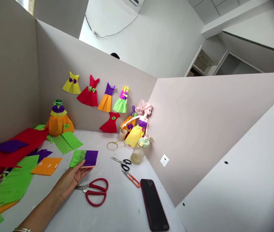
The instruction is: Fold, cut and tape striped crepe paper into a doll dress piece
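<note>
A person's left hand, a metal bangle at the wrist, lies open on a white table, the grip spread flat with the fingers together and pinching nothing. The fingertips touch the near edge of a folded green-and-purple paper, which lies just ahead of them and toward the upper right of the view. Its long axis runs roughly left to right, green at the left end and purple at the right, with a thin orange edge showing below. The right hand is out of view, leaving the left as the only hand near the paper. Red-handled scissors rest just beside the fingers, and black-handled scissors and orange thread snips lie farther right, near a black smartphone. Loose sheets of orange paper and green paper spread to the left. Beyond them, paper dresses line a partition wall behind a pink-haired doll in a yellow paper gown.
</note>
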Action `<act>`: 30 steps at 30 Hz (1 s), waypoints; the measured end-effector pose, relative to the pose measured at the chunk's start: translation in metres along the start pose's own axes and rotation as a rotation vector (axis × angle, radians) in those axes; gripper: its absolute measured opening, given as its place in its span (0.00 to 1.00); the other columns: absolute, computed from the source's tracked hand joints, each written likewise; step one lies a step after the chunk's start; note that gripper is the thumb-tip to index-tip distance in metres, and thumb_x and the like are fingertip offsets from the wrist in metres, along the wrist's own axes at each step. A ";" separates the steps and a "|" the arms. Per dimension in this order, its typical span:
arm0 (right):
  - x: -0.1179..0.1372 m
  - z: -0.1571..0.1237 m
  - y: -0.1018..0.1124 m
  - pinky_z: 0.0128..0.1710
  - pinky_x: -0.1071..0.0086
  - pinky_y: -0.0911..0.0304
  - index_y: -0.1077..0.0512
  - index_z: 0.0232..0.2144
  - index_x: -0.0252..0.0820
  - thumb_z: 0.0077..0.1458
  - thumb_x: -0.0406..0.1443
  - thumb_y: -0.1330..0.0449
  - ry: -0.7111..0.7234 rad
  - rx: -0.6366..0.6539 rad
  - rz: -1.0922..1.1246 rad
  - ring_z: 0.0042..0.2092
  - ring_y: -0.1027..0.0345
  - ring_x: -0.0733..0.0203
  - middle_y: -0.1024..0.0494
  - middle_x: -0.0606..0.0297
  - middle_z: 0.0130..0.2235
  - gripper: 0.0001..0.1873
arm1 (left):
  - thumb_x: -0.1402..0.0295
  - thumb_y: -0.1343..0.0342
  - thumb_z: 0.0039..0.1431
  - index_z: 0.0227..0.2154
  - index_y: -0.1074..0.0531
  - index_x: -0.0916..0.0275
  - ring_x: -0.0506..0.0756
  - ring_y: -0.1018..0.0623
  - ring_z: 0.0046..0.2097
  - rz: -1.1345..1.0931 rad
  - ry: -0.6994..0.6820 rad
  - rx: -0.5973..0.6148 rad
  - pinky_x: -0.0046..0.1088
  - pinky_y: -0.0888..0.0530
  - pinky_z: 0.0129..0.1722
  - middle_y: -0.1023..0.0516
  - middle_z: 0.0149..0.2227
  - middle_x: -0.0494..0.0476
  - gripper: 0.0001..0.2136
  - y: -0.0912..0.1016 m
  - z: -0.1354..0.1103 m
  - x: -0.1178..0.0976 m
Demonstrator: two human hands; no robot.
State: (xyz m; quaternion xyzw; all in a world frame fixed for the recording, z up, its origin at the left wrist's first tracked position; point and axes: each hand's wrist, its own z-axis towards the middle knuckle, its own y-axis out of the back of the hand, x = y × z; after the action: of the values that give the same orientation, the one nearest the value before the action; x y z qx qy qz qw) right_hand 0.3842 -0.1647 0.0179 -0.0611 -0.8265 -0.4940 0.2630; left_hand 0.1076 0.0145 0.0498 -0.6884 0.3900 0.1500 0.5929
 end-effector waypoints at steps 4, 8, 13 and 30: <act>0.043 0.005 0.006 0.33 0.69 0.32 0.24 0.40 0.51 0.60 0.43 0.41 0.011 -0.132 0.155 0.40 0.28 0.59 0.23 0.63 0.45 0.08 | 0.78 0.44 0.59 0.30 0.22 0.70 0.57 0.16 0.39 -0.003 0.000 0.013 0.34 0.22 0.50 0.16 0.33 0.64 0.06 0.000 -0.001 0.000; 0.088 0.045 0.035 0.28 0.72 0.38 0.25 0.33 0.51 0.58 0.39 0.45 0.055 -0.317 0.353 0.32 0.30 0.62 0.24 0.69 0.32 0.08 | 0.79 0.44 0.60 0.28 0.24 0.69 0.57 0.16 0.38 -0.008 -0.020 0.013 0.33 0.21 0.48 0.16 0.32 0.64 0.07 0.001 -0.001 -0.001; 0.101 0.138 0.077 0.22 0.74 0.47 0.34 0.22 0.42 0.53 0.43 0.41 0.135 -0.808 0.882 0.21 0.45 0.69 0.36 0.74 0.19 0.14 | 0.80 0.44 0.59 0.35 0.23 0.72 0.59 0.17 0.42 -0.022 -0.013 0.020 0.34 0.22 0.51 0.16 0.35 0.66 0.05 0.003 0.002 0.000; -0.006 0.351 0.258 0.44 0.58 0.29 0.31 0.50 0.38 0.63 0.40 0.41 -0.060 -1.086 0.772 0.45 0.29 0.57 0.27 0.58 0.49 0.16 | 0.72 0.32 0.47 0.35 0.20 0.62 0.65 0.19 0.48 -0.119 0.060 -0.030 0.42 0.29 0.58 0.15 0.36 0.59 0.09 0.029 0.022 0.027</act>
State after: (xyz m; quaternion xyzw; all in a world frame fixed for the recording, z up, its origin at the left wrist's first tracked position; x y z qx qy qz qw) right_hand 0.3509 0.2640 0.0865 -0.4902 -0.3861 -0.7085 0.3296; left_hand 0.1105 0.0251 0.0060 -0.7235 0.3636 0.0997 0.5782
